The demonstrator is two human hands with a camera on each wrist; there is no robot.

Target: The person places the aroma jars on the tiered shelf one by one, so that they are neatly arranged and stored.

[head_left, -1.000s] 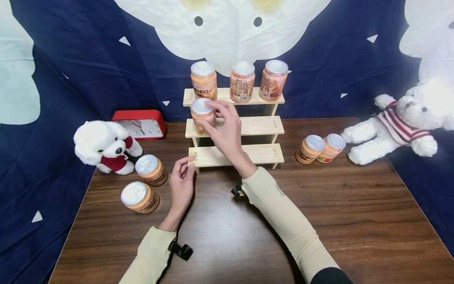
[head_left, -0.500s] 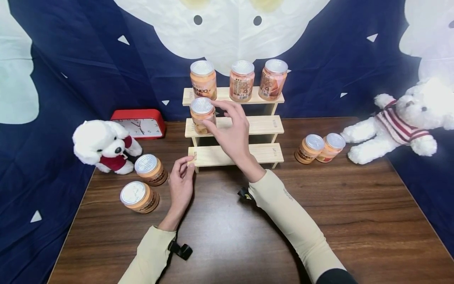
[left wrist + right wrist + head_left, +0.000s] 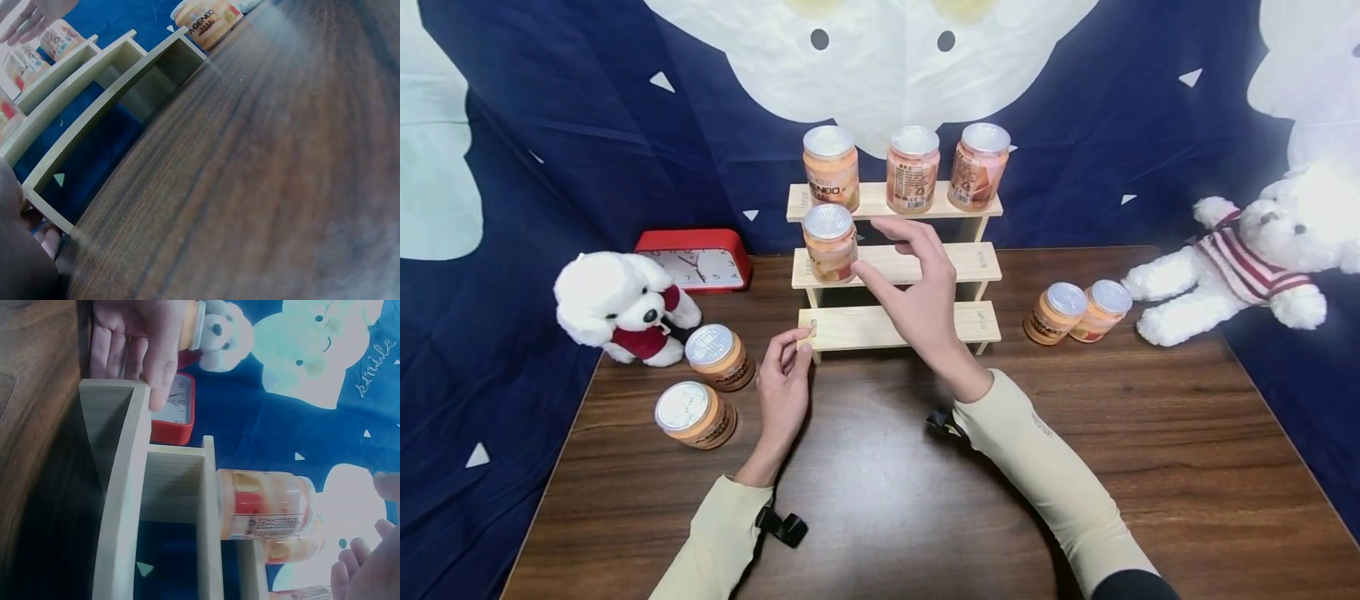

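Note:
A wooden three-step stand [image 3: 898, 327] stands on the table. At the left end of its middle step sits an orange fruit jar [image 3: 831, 242] with a silver lid, upright. My right hand [image 3: 921, 296] is just right of this jar, thumb and fingers spread apart, holding nothing; the right wrist view shows the jar [image 3: 265, 503] standing free of those fingers. With thumb and curled fingers, my left hand [image 3: 784, 387] grips the left end of the bottom step. Along the top step stand a left jar [image 3: 831, 171], a middle jar [image 3: 913, 171] and a right jar [image 3: 979, 167].
Two jars [image 3: 703, 417] stand at the left, near a white plush dog [image 3: 617, 304] and a red clock [image 3: 696, 258]. On the right, another pair of jars [image 3: 1054, 314] is beside a plush bear [image 3: 1232, 258]. A blue patterned cloth [image 3: 587, 125] hangs behind.
My right hand has let go of the jar on the middle step and drawn back to the right, its fingers spreading. The left hand stays on the stand.

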